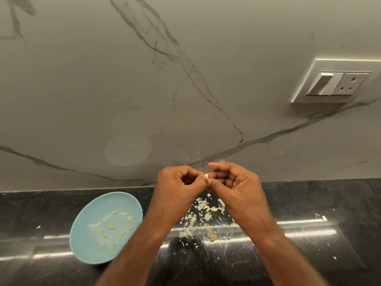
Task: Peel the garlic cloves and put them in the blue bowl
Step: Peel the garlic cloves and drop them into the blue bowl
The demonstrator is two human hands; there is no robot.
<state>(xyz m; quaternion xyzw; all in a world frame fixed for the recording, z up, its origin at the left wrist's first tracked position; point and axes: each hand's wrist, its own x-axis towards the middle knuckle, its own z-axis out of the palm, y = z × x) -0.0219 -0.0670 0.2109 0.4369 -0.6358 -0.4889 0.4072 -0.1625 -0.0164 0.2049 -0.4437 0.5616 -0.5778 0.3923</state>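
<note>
1. I see both hands raised above the back edge of the counter (309, 203); the left hand (179, 182) and right hand (237, 182) meet fingertip to fingertip, pinching one small garlic clove (206, 176) between them.
2. The blue bowl (86, 244) sits on the counter to the left of the left forearm, near the back edge; peeled cloves (112, 227) lie scattered inside it.
3. Papery peels (203, 205) and a few unpeeled cloves (213, 209) litter the counter under the hands; a wall socket (338, 83) shows on the marble backsplash at the right.
</note>
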